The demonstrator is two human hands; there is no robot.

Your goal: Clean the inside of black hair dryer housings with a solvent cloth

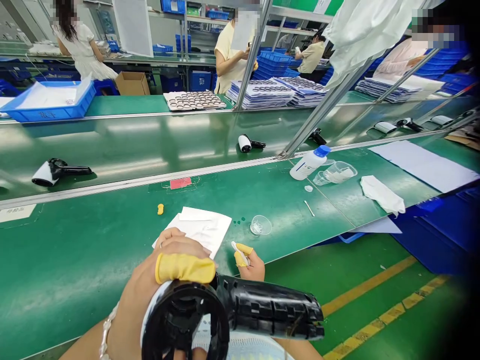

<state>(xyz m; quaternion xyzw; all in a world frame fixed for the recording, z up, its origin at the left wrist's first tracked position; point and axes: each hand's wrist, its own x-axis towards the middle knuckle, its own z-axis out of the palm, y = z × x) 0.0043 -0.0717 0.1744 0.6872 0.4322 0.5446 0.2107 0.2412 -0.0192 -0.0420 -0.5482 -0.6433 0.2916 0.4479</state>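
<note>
Holding the black-and-white hair-dryer housing point(225, 305) up beside the near edge of the surface point(93, 250), the left hand point(144, 275) grips it while the right hand point(253, 267) pinches a white swab-like piece point(240, 251). Wiping seems in hand; the next move likely calls for a steady hold.

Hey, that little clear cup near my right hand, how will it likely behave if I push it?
The clear cup has see-through, plastic-looking walls, so it's probably light and may flex when squeezed. The green tabletop looks glossy, so a push might slide it easily.
</note>
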